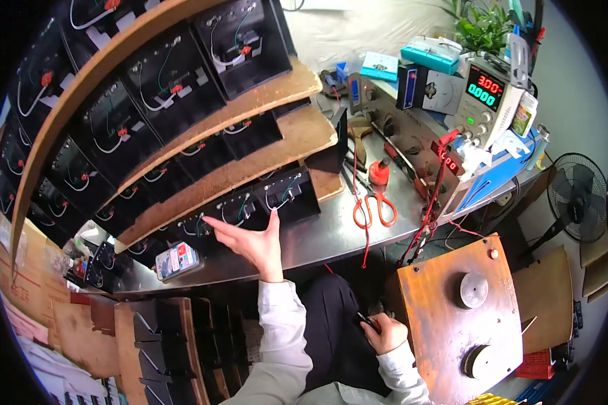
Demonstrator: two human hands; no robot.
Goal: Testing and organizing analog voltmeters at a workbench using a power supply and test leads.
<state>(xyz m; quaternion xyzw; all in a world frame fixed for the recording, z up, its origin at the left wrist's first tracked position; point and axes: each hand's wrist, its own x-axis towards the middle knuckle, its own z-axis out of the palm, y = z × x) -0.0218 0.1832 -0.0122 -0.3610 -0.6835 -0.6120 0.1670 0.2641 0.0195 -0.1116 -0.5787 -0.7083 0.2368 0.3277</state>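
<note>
My left hand (pixel 250 239) reaches forward over the metal bench (pixel 317 236), index finger stretched out and touching a black battery case (pixel 213 219) in the lowest row of the rack. Its fingers are apart and hold nothing. Next to that case stands another black case with white and green wires (pixel 287 196). My right hand (pixel 385 332) rests low by my lap, closed around a small dark tool (pixel 367 320) whose tip sticks out to the left. Rows of similar black cases (pixel 169 81) fill the wooden shelves above.
Orange-handled scissors (pixel 373 206) lie on the bench right of the cases, with a phone (pixel 178 260) at the front left. A power supply with lit digits (pixel 486 94) sits at the back right. A rusty orange machine with two round knobs (pixel 466 310) stands right of my lap, a fan (pixel 581 196) beyond.
</note>
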